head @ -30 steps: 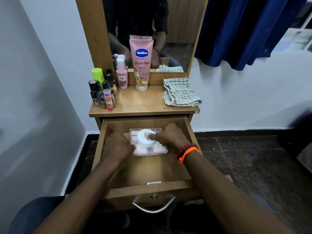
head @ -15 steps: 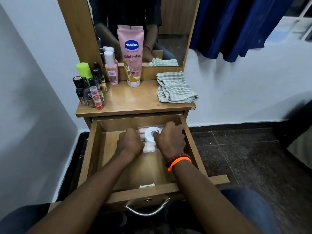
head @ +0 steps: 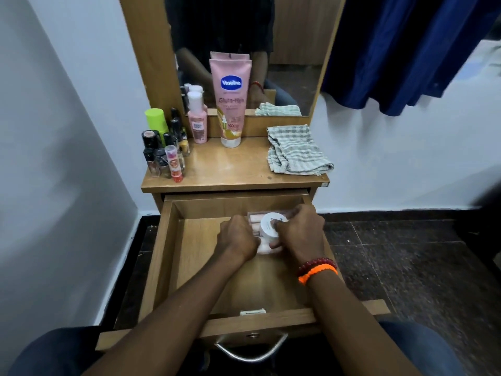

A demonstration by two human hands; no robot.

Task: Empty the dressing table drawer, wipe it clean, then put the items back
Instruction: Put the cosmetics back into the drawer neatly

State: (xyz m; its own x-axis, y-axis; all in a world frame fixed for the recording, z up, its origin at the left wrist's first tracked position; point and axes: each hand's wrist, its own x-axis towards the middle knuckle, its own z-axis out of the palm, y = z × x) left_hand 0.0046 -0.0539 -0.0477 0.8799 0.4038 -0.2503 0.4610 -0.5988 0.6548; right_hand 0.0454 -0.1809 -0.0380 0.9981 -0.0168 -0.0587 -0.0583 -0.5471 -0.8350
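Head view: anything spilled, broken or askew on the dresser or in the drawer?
Nothing spilled or broken. Only the checked cloth lies crumpled on the tabletop. Bottles stand upright. Both hands grip the clear case with a white jar on it.

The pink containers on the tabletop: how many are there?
2. The tall pink Vaseline tube stands at the back against the mirror; the small pink bottle stands just to its left. The mirror repeats both as reflections, not counted.

Pink lotion tube (head: 230,99) with blue badge, green-and-white checked cloth (head: 296,150), lime-green cap (head: 156,119), white jar (head: 268,226), orange and dark-red bracelets (head: 317,270), blue curtain (head: 401,50)
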